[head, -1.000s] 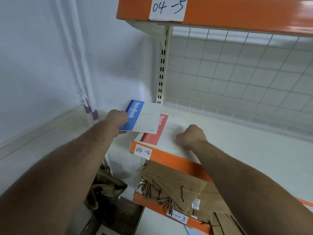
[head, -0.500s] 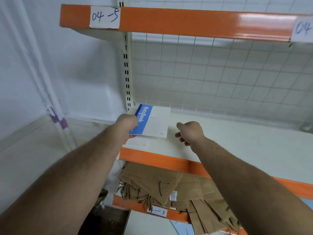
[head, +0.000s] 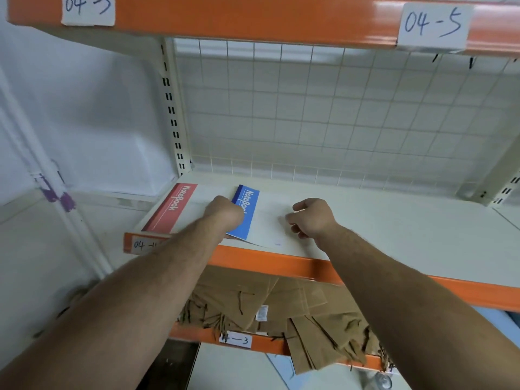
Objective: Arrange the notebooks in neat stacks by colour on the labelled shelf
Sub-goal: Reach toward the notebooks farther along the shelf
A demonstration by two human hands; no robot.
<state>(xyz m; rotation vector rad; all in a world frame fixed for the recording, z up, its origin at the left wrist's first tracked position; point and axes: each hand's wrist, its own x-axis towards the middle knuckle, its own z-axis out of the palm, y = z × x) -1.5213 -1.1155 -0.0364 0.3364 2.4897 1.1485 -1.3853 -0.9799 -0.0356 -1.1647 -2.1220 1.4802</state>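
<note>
- Shelf above me point(head: 253, 21): orange front edge, 2 handwritten paper labels, both "04-5", left label point(head: 87, 8) & right label point(head: 433, 23).
- Wire grid point(head: 337, 108), white, closes the back.
- Slotted post point(head: 173, 114), cream, just L of the grid; second post point(head: 503, 175) at far R.
- Paper bags point(head: 267, 305) on the shelf below: brown, dark cord handles, piled flat, some hanging over the front edge. Small white tag point(head: 262, 313) on one.
- "4-3" label point(head: 235, 339) on that shelf's orange edge, 1st character partly covered.
- Wall point(head: 84, 108) at my L, white; pipe point(head: 56, 195) runs down it w/ purple smears.
- Small clear thing point(head: 383, 381) bottom R, can't tell what.
</note>
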